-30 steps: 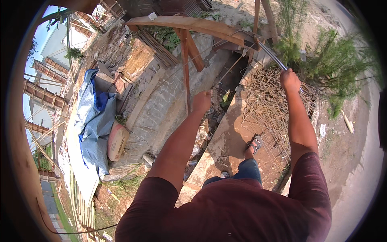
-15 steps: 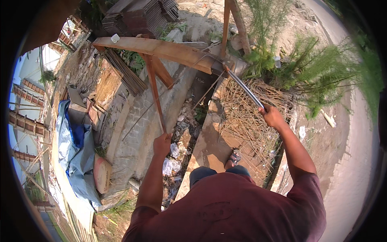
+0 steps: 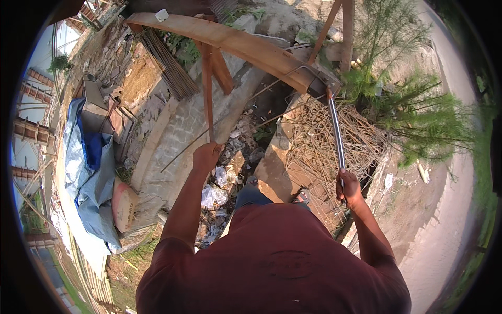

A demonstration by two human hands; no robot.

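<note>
My right hand (image 3: pixel 349 187) is closed around the lower end of a shiny metal pipe (image 3: pixel 336 128). The pipe's far end meets a dark metal fitting (image 3: pixel 325 82) at the right end of a wooden beam (image 3: pixel 230 37). My left hand (image 3: pixel 207 157) is closed, and a thin steel rod (image 3: pixel 269 121) appears to run from it to that fitting. Just beyond this hand is the lower end of a wooden leg (image 3: pixel 207 89). Another thin rod (image 3: pixel 189 145), slanting past the leg, rises toward the beam's end; the fingers hide the exact grip.
A heap of bent thin rods (image 3: pixel 334 136) lies right of centre. Plastic litter (image 3: pixel 214 196) fills the channel below my left arm. Further left are a blue tarp (image 3: pixel 94 178), a sack (image 3: pixel 124 206) and a bundle of rods (image 3: pixel 170 63). Feathery green branches (image 3: pixel 423 115) hang at the right.
The pipe has swung from a slant to nearly in line with my body, and my right hand has come closer to me. My left hand remains closed. The whole view has shifted.
</note>
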